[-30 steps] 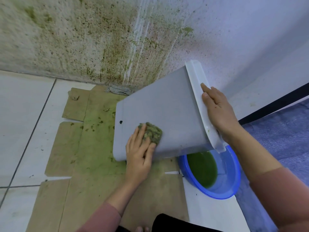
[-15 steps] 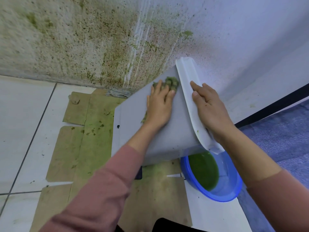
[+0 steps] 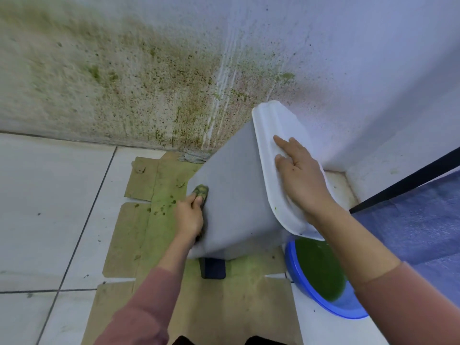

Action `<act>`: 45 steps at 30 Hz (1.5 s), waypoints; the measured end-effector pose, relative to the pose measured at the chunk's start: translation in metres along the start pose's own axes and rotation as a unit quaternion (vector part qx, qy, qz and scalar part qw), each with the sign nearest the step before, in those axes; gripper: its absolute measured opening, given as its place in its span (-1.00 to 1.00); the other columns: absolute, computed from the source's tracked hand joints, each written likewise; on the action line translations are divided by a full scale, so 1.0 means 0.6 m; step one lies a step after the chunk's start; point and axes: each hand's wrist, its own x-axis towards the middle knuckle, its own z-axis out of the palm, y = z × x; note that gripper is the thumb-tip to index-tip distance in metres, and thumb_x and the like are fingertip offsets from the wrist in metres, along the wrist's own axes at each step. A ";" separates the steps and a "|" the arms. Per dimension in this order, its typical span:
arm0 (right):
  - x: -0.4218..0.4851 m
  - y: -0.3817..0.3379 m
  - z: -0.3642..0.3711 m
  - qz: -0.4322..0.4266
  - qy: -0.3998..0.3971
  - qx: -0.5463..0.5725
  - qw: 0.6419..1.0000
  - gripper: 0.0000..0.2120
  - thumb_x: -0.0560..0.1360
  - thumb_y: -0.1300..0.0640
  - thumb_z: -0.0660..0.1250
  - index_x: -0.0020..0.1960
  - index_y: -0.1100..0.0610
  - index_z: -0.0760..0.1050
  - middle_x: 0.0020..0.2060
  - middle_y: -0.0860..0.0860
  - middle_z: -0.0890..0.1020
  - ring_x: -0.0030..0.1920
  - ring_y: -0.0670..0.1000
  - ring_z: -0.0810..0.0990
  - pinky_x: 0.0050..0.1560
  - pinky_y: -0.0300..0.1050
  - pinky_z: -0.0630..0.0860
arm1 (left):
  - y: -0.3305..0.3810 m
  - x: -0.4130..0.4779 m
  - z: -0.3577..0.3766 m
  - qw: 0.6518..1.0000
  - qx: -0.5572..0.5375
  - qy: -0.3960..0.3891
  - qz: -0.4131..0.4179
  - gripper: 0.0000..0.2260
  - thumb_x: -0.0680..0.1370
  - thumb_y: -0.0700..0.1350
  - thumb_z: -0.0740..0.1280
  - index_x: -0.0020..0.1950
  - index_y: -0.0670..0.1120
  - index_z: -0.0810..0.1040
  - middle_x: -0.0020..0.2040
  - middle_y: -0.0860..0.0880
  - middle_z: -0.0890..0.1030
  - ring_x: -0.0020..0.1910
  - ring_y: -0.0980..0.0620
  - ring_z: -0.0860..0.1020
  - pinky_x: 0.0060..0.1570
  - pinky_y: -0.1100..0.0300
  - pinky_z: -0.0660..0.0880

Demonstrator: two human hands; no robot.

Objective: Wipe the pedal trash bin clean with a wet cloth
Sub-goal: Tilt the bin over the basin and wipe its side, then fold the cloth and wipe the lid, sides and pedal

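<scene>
Bin [image 3: 236, 190] tilted between left hand [image 3: 190, 215], right hand [image 3: 302, 180].

Dusty-pink long sleeves, plain cuffs: left sleeve [image 3: 149, 307], right sleeve [image 3: 410, 307]. Both bare: left hand [image 3: 190, 216], right hand [image 3: 302, 176]. Just right of left sleeve, dark trousers [image 3: 263, 341].

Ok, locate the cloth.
In the head view the cloth is left of centre, gripped by the left hand against the left side of the pedal bin.

The trash bin [image 3: 234, 195] is smooth grey plastic with a matt look; its lid [image 3: 271, 155] is white plastic, a little glossy. The cloth [image 3: 201, 191] looks rough and green-stained. Under them lies flat brown cardboard [image 3: 224, 307] — matt — and a shiny blue plastic basin [image 3: 298, 277].
</scene>
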 end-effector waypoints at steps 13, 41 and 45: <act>-0.052 -0.068 0.087 -0.213 -0.141 -0.148 0.955 -0.50 0.65 -0.17 -0.04 0.57 -0.11 0.09 0.58 -0.16 0.05 0.58 -0.13 -0.05 0.48 -0.06 -0.08 | 0.146 -0.119 -0.205 0.955 -0.296 -0.019 -0.024 -0.68 0.56 0.06 0.34 0.27 -0.02 0.58 0.16 -0.02 0.67 0.16 -0.03 0.63 0.23 -0.06 0.51; -0.059 0.026 0.102 -0.038 0.091 0.138 0.985 -0.63 0.60 -0.07 0.21 0.41 -0.20 0.39 0.51 -0.11 0.31 0.48 -0.02 0.30 0.27 -0.04 0.34 | 0.258 -0.030 -0.125 0.945 0.175 0.021 0.275 -0.72 0.59 0.03 0.29 0.27 0.01 0.59 0.43 0.06 0.37 0.27 0.04 0.23 0.31 0.18 0.11; -0.056 0.032 0.105 -0.043 0.088 0.154 0.983 -0.60 0.58 -0.12 0.13 0.40 -0.19 0.41 0.50 -0.13 0.31 0.48 -0.09 0.28 0.27 -0.16 0.26 | 0.268 -0.039 -0.109 0.872 0.320 -0.019 0.370 -0.76 0.61 0.04 0.26 0.22 0.08 0.62 0.36 0.14 0.46 0.18 -0.09 0.23 0.19 0.18 0.12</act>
